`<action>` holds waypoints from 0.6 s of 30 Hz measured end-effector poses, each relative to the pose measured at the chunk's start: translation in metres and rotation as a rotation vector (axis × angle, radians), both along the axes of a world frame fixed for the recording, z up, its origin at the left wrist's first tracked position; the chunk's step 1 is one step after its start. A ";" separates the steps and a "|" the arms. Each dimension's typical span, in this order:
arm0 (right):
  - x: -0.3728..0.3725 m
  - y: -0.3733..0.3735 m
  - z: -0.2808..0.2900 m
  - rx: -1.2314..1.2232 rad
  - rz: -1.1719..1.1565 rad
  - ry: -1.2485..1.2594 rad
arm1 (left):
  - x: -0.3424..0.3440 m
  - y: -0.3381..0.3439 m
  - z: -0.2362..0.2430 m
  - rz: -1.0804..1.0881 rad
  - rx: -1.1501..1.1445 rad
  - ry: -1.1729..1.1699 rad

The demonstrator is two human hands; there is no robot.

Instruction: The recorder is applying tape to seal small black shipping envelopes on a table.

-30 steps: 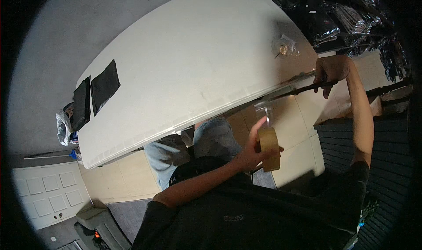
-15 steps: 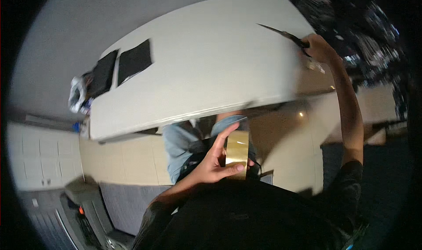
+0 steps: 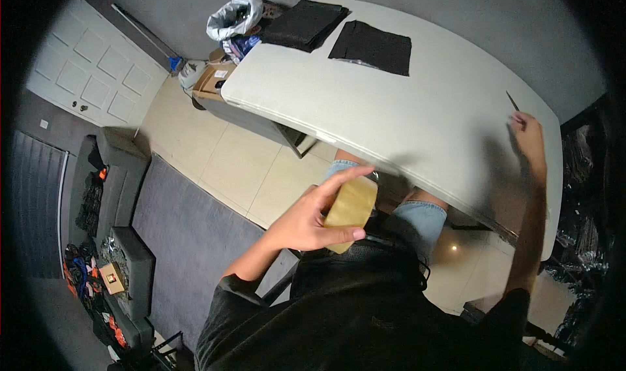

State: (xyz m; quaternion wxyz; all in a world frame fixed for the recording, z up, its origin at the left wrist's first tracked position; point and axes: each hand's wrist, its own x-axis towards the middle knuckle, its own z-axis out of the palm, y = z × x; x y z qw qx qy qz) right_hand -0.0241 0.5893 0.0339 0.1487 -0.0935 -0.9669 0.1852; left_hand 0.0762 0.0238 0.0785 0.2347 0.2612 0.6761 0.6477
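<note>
In front of my body, my left hand (image 3: 301, 219) grips a wide roll of yellowish packing tape (image 3: 352, 209), thumb on one edge and fingers at the other. Over the right end of the white table (image 3: 450, 120), my right hand (image 3: 529, 139) is closed on a pair of scissors. Only a dark blade of the scissors (image 3: 512, 101) shows past the fingers, pointing away; the handles are hidden in the grip. Whether the scissors rest on the tabletop I cannot tell.
A flat black bag (image 3: 378, 48) and a stack of black bags (image 3: 305, 24) lie at the table's far left. Beside them stands an open grey plastic bag (image 3: 235, 18). A cardboard box (image 3: 214, 80) is past the left edge. Black wrapped material (image 3: 583, 169) borders the right.
The view has turned left, bringing in the door and sofa. My right hand has moved with the scissors over the tabletop, their tip now pointing farther away. My left hand keeps the tape, tilted more.
</note>
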 end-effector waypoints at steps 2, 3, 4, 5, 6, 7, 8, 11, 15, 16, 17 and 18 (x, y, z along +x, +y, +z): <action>0.005 -0.128 0.035 -0.539 0.334 -0.127 | -0.009 -0.023 -0.003 0.006 -0.036 0.200; 0.010 -0.168 0.037 -0.670 0.603 -0.118 | -0.010 -0.030 -0.003 -0.014 -0.028 0.185; 0.023 -0.224 0.033 -0.592 0.659 -0.172 | -0.011 -0.039 -0.002 -0.008 -0.037 0.047; 0.026 -0.269 0.029 -0.779 0.737 -0.289 | -0.014 -0.047 0.000 -0.002 -0.046 -0.084; 0.032 -0.308 0.032 -0.937 0.752 -0.436 | -0.015 -0.056 0.001 -0.001 -0.048 -0.066; 0.035 -0.338 0.035 -1.091 0.765 -0.585 | -0.016 -0.063 0.002 -0.001 -0.051 -0.067; 0.035 -0.356 0.038 -1.131 0.784 -0.652 | -0.018 -0.068 0.000 -0.025 -0.062 -0.024; 0.028 -0.386 0.045 -1.283 0.819 -0.737 | -0.021 -0.082 -0.004 -0.040 -0.059 0.078; 0.030 -0.407 0.069 -1.116 0.959 -0.513 | -0.011 -0.101 0.002 0.030 -0.038 -0.080; 0.030 -0.413 0.074 -0.939 1.013 -0.374 | -0.009 -0.105 0.003 0.051 -0.031 -0.077; 0.030 -0.419 0.079 -0.764 1.061 -0.233 | -0.009 -0.108 0.004 0.050 -0.071 -0.030; 0.030 -0.426 0.082 -0.720 1.036 -0.193 | -0.009 -0.111 0.006 0.050 -0.113 0.015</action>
